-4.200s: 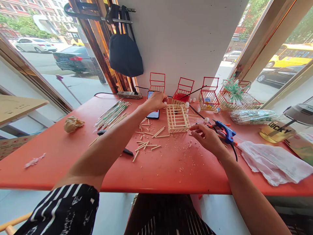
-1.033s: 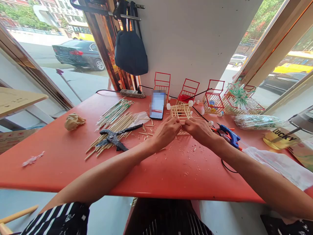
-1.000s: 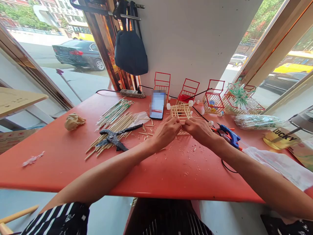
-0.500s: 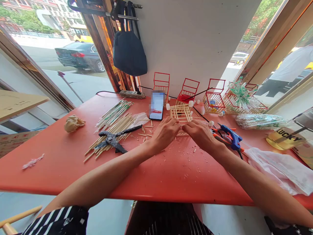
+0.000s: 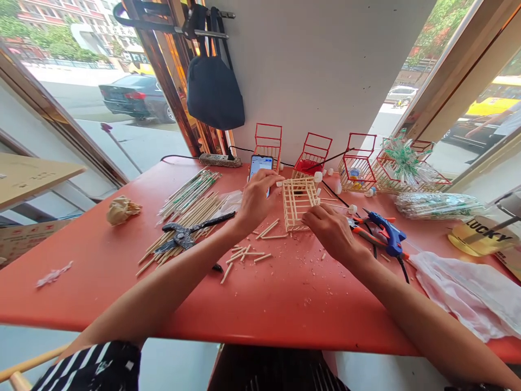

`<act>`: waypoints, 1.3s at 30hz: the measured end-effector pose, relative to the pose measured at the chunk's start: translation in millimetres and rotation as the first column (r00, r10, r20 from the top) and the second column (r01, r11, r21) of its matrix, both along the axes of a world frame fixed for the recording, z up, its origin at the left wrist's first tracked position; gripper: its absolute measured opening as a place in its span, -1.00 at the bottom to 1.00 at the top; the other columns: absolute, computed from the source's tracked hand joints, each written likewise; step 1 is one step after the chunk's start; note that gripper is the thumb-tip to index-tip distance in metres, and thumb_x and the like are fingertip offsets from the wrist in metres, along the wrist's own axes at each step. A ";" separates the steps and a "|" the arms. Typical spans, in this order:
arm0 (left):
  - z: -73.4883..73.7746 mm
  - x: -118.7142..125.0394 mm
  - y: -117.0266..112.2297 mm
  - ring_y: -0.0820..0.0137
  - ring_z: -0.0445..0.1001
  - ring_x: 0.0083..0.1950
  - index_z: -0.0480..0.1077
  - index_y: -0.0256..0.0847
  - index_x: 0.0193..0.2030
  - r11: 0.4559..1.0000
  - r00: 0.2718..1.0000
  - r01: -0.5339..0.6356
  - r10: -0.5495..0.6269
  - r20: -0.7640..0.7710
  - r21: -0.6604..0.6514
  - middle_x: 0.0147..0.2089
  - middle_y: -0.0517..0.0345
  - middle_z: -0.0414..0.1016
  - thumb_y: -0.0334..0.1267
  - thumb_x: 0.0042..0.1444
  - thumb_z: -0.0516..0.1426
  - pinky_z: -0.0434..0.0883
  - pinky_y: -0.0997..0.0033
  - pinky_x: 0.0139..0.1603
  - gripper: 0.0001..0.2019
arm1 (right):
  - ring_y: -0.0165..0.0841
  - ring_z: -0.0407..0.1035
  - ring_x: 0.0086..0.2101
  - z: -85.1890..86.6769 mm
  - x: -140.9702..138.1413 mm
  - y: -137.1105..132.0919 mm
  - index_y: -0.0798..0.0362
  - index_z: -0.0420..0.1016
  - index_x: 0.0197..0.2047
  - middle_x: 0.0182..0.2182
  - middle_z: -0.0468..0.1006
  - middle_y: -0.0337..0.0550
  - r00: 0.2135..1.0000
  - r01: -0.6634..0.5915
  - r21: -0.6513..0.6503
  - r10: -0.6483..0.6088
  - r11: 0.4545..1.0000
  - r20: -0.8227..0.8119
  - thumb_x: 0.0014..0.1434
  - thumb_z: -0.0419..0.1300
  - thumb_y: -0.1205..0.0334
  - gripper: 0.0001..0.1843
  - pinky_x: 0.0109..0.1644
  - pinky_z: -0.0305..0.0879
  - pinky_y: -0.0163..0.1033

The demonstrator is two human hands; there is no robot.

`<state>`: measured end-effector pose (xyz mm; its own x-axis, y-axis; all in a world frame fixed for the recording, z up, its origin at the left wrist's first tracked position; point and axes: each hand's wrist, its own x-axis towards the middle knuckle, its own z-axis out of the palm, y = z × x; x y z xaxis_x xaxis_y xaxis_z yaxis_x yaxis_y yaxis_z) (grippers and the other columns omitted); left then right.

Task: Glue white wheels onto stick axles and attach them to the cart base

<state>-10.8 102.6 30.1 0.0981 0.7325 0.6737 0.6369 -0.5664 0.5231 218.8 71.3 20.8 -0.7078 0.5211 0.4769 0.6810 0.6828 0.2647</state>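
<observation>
A small cart frame (image 5: 300, 202) of pale wooden sticks, with white round wheels at its far corners, stands tilted on the red table. My left hand (image 5: 259, 198) is at its far left corner, fingers bent together by the white wheel (image 5: 279, 184); the fingertips' exact contact is partly hidden. On the near right side, my right hand (image 5: 331, 227) pinches the frame's edge. Short cut sticks (image 5: 246, 253) lie scattered nearer me, left of the frame. Behind my left hand, a phone (image 5: 261, 161) is partly covered.
Black-handled cutters (image 5: 181, 234) rest on a bundle of long sticks (image 5: 163, 247) at left. To the right lie a blue glue gun (image 5: 388, 232), orange-handled pliers (image 5: 368, 232) and a white plastic bag (image 5: 459, 288). Several red-edged stick carts (image 5: 358, 163) line the wall.
My left hand has moved away from the near edge to the far left corner, uncovering more of the frame. It now covers part of the phone. More short sticks show on the table.
</observation>
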 end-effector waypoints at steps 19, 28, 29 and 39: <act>3.7 -5.8 63.4 0.34 0.57 -0.05 0.57 -0.15 -0.05 0.924 0.972 0.219 -0.179 0.152 -0.312 0.08 0.10 0.60 -0.40 -0.01 0.19 0.53 0.39 -0.03 -0.65 | -0.24 0.37 -0.14 2.3 5.4 -2.5 0.10 0.53 -0.07 -0.17 0.55 -0.04 0.996 -0.077 -0.244 0.061 0.967 -0.069 0.42 0.10 0.40 -0.83 -0.09 0.29 -0.21; 8.2 -4.3 58.1 0.38 0.51 -0.18 0.59 -0.14 -0.11 0.944 0.986 0.168 -0.159 0.055 -0.283 -0.10 0.12 0.62 -0.42 0.00 0.22 0.48 0.40 -0.09 -0.71 | -0.23 0.40 -0.14 -2.9 7.8 0.2 0.10 0.54 -0.06 -0.16 0.59 -0.02 0.983 -0.138 -0.230 0.104 0.963 -0.153 0.44 0.07 0.37 -0.79 -0.05 0.36 -0.17; 8.8 -4.1 57.2 0.39 0.50 -0.19 0.60 -0.15 -0.12 0.948 0.988 0.155 -0.148 0.047 -0.278 -0.12 0.13 0.61 -0.44 0.00 0.22 0.47 0.41 -0.10 -0.71 | -0.24 0.42 -0.15 -3.0 7.7 0.1 0.09 0.54 -0.07 -0.17 0.59 -0.02 0.978 -0.149 -0.233 0.108 0.961 -0.178 0.44 0.07 0.36 -0.80 -0.06 0.37 -0.17; 8.9 -6.4 54.5 0.44 0.50 -0.20 0.59 -0.15 -0.10 0.956 0.987 0.159 -0.156 0.032 -0.246 -0.07 0.13 0.62 -0.46 0.04 0.19 0.50 0.46 -0.11 -0.71 | -0.22 0.52 -0.07 40.1 36.0 44.8 -0.06 0.55 0.08 0.02 0.60 -0.04 0.697 -0.013 -0.335 -0.232 0.942 -0.678 0.37 0.16 0.09 -0.72 -0.16 0.49 -0.14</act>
<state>-17.2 157.1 39.0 0.2187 0.8519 0.4759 0.5423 -0.5115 0.6665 254.8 116.1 60.8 -0.1585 0.7704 0.6175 0.6561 0.5496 -0.5172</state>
